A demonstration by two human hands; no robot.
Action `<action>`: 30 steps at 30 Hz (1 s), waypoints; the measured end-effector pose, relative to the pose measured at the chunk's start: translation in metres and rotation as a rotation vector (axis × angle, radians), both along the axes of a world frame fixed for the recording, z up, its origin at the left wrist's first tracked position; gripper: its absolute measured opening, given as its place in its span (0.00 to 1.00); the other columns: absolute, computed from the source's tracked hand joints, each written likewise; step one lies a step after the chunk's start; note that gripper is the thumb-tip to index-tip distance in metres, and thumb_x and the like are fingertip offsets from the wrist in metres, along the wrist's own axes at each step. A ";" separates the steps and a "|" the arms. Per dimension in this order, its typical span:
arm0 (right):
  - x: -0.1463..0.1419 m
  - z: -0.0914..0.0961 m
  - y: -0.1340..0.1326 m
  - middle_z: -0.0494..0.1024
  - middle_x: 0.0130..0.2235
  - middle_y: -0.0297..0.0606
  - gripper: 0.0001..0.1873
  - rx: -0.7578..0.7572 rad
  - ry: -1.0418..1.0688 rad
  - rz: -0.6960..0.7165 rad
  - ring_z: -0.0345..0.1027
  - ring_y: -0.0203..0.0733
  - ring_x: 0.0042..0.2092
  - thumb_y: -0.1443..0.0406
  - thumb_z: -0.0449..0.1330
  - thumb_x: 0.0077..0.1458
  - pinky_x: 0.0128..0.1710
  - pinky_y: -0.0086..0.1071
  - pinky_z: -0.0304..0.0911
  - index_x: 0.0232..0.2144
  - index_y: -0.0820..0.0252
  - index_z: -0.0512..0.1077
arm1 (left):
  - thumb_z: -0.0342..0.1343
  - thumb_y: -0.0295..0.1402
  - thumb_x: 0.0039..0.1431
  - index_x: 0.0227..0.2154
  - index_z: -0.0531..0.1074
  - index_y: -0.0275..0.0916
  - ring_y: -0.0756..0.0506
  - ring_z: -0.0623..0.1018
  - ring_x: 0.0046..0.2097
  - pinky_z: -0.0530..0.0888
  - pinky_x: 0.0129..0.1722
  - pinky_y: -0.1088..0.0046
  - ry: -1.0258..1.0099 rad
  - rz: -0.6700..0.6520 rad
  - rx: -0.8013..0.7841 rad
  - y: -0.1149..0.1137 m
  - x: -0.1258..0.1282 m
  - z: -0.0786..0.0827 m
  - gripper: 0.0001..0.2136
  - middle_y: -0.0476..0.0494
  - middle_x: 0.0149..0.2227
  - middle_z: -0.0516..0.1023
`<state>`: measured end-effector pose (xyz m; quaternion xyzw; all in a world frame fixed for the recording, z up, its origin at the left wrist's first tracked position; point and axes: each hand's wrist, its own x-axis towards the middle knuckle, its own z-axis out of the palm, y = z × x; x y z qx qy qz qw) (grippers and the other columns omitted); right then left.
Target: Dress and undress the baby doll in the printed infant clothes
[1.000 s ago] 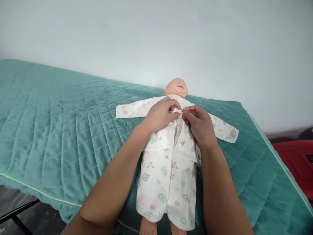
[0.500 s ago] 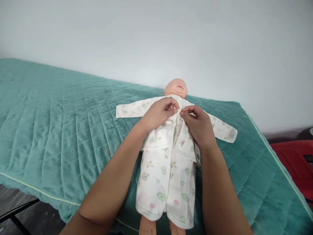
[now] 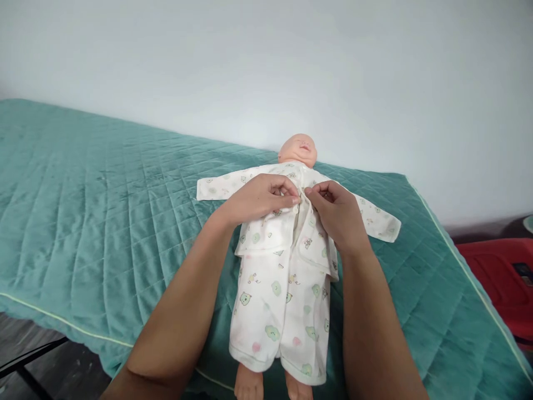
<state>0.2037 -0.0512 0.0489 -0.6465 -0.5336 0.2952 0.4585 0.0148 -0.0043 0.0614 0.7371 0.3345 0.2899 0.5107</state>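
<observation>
A baby doll [image 3: 297, 149] lies on its back, dressed in a white printed jacket [image 3: 266, 236] and matching trousers [image 3: 260, 311]. The jacket's sleeves stretch out to both sides, and its front gapes below the chest. At the front opening, my left hand [image 3: 266, 194] pinches the jacket's edge between thumb and fingers. Just to the right, my right hand [image 3: 335, 208] grips the other front edge in a pinch. The fingertips are a small gap apart, over the chest. Any fastener under them is too small or covered to make out.
A green quilted cover [image 3: 125, 222] spreads under the doll, with a pale-edged border. Behind it rises a plain wall [image 3: 250, 66]. A red plastic object [image 3: 499, 278] stands beyond the right edge, and a black metal bar [image 3: 31, 361] shows at lower left.
My left hand has moved slightly down along the jacket front, uncovering the upper chest. My right hand stays nearly in place, still pinching the edge.
</observation>
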 end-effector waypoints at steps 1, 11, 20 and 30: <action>0.001 0.004 -0.004 0.67 0.23 0.30 0.17 -0.029 -0.052 0.028 0.57 0.35 0.24 0.51 0.63 0.56 0.23 0.31 0.52 0.26 0.55 0.68 | 0.61 0.39 0.57 0.35 0.78 0.39 0.52 0.70 0.28 0.66 0.26 0.75 0.020 -0.044 -0.011 -0.001 -0.002 0.003 0.09 0.48 0.30 0.75; -0.006 0.026 -0.030 0.73 0.23 0.33 0.16 -0.153 -0.528 0.217 0.58 0.37 0.24 0.53 0.66 0.53 0.23 0.34 0.48 0.23 0.54 0.67 | 0.60 0.29 0.50 0.28 0.77 0.39 0.51 0.69 0.27 0.64 0.26 0.75 0.211 -0.070 0.125 -0.006 -0.002 0.009 0.02 0.50 0.27 0.76; -0.008 0.024 -0.030 0.74 0.25 0.33 0.13 -0.192 -0.576 0.211 0.60 0.39 0.26 0.57 0.62 0.56 0.25 0.35 0.49 0.24 0.53 0.66 | 0.62 0.35 0.53 0.27 0.75 0.39 0.52 0.68 0.26 0.62 0.25 0.75 0.149 -0.090 0.047 -0.002 -0.010 0.005 0.05 0.51 0.24 0.72; -0.028 0.024 -0.031 0.69 0.26 0.37 0.15 -0.200 -0.734 0.119 0.53 0.39 0.25 0.63 0.61 0.54 0.27 0.36 0.45 0.24 0.53 0.57 | 0.62 0.31 0.51 0.28 0.76 0.39 0.51 0.71 0.28 0.64 0.26 0.75 0.207 -0.055 0.039 -0.004 -0.006 0.006 0.02 0.51 0.25 0.75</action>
